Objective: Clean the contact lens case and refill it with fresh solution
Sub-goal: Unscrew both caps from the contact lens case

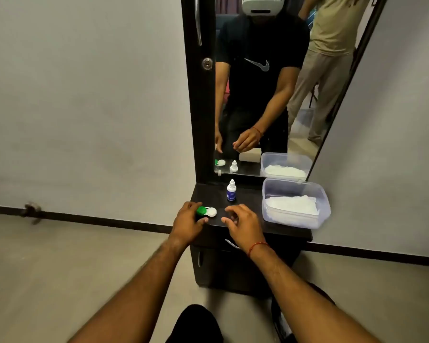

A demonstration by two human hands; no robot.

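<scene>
Green-and-white lens case [207, 211], front-left edge of cabinet top [248, 203]: left hand [187, 222] grips its green end; right hand [242, 224] hovers, fingers loosely curled, empty.

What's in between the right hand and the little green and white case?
Nothing: only bare dark tabletop separates the right hand from the lens case, in the head view.

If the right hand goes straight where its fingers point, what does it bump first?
Probably the white cap of the lens case, just left of the right hand, though depth is hard to judge.
</scene>
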